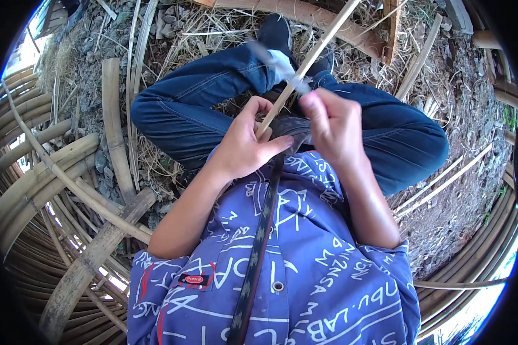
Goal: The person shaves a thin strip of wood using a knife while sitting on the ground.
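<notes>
A long, pale bamboo strip (324, 43) slants from the top of the head view down to my lap. My left hand (244, 146) is closed round its lower end, thumb stretched to the right. My right hand (336, 123) grips a knife (267, 60), its handle mostly hidden in the fist. The blade is smeared by motion and points up and left, crossing the strip; whether it touches the strip I cannot tell. Below the hands, a dark grey cloth (293, 127) lies in my lap between my crossed legs, and a dark patterned strap (262, 230) hangs down my shirt.
Split bamboo lengths (115, 115) and curved bamboo poles (46, 167) crowd the left side. Fibrous shavings (213, 34) litter the stony ground beyond my feet, near a curved plank (311, 14). Two thin bamboo strips (443, 181) lie by my right knee.
</notes>
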`<state>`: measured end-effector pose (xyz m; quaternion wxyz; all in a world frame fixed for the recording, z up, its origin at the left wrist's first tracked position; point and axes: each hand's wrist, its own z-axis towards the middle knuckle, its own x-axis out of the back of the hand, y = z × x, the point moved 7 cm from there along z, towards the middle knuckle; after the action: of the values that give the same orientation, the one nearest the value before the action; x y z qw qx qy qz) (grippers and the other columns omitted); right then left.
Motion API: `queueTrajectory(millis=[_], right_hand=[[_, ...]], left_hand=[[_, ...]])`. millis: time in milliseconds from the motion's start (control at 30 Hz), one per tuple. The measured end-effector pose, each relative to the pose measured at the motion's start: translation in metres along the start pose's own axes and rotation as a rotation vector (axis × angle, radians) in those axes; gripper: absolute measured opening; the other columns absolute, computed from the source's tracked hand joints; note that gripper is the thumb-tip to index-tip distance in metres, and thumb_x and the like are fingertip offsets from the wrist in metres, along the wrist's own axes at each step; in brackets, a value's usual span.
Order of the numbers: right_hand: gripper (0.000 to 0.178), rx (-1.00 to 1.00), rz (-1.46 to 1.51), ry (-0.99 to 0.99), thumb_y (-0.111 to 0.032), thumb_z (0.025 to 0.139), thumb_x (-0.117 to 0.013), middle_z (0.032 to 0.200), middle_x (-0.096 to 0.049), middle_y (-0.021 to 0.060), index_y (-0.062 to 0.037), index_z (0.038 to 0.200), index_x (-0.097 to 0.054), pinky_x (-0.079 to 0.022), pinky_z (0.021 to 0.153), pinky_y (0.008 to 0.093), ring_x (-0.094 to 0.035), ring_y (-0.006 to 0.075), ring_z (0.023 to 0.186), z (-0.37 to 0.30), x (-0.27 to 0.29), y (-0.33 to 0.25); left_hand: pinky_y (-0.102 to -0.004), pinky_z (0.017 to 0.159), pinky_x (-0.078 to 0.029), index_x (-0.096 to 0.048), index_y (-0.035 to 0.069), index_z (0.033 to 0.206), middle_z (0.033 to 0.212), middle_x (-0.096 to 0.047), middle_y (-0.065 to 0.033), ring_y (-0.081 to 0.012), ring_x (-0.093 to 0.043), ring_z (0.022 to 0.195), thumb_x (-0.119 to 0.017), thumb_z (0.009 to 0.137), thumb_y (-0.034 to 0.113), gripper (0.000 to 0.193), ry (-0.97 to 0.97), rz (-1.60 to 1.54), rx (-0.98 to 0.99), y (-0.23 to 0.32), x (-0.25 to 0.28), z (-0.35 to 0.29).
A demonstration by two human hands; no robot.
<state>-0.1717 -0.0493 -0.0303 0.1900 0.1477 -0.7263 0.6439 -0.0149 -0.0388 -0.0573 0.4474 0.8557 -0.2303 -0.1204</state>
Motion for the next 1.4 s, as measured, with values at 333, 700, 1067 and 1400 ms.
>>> queueTrajectory(millis=[333,700,1067,1400], right_hand=[[0.046,0.209,-0.333,0.005,-0.048,0.08,-0.064,0.054,-0.058,0.0103,-0.0076,0.06,-0.056,-0.045,0.044,0.0376,-0.06,0.0291,0.05,-0.001,-0.009,-0.016],[0.052,0.302,-0.439,0.042,-0.056,0.077,-0.064,0.051,-0.055,0.0078,-0.0089,0.057,-0.053,-0.043,0.041,0.0359,-0.058,0.0269,0.047,0.008,-0.011,-0.011],[0.049,0.21,-0.519,0.173,-0.055,0.079,-0.063,0.056,-0.058,0.0093,-0.0087,0.065,-0.058,-0.045,0.044,0.0373,-0.06,0.0282,0.05,0.03,0.01,0.004],[0.05,0.19,-0.562,0.299,-0.055,0.084,-0.057,0.054,-0.057,0.0143,-0.0081,0.067,-0.061,-0.045,0.049,0.0443,-0.059,0.0363,0.054,0.067,0.054,0.015]], left_hand=[[-0.0229,0.047,-0.03,-0.047,0.006,0.076,0.061,-0.042,0.0043,-0.0042,-0.037,0.052,-0.074,0.071,0.007,0.028,-0.055,0.182,-0.007,0.005,-0.006,0.0],[-0.0216,0.045,-0.028,-0.045,0.006,0.075,0.059,-0.04,0.0052,-0.0015,-0.035,0.051,-0.071,0.073,0.002,0.026,-0.055,0.141,0.021,0.006,-0.004,0.0],[-0.0194,0.045,-0.024,-0.046,0.006,0.076,0.058,-0.038,0.0087,0.001,-0.031,0.049,-0.071,0.073,0.001,0.026,-0.083,0.106,0.065,0.002,-0.007,0.0],[-0.0209,0.046,-0.02,-0.046,0.008,0.073,0.051,-0.032,0.0103,0.0005,-0.025,0.047,-0.07,0.074,0.003,0.025,-0.082,0.121,0.093,0.0,-0.004,-0.004]])
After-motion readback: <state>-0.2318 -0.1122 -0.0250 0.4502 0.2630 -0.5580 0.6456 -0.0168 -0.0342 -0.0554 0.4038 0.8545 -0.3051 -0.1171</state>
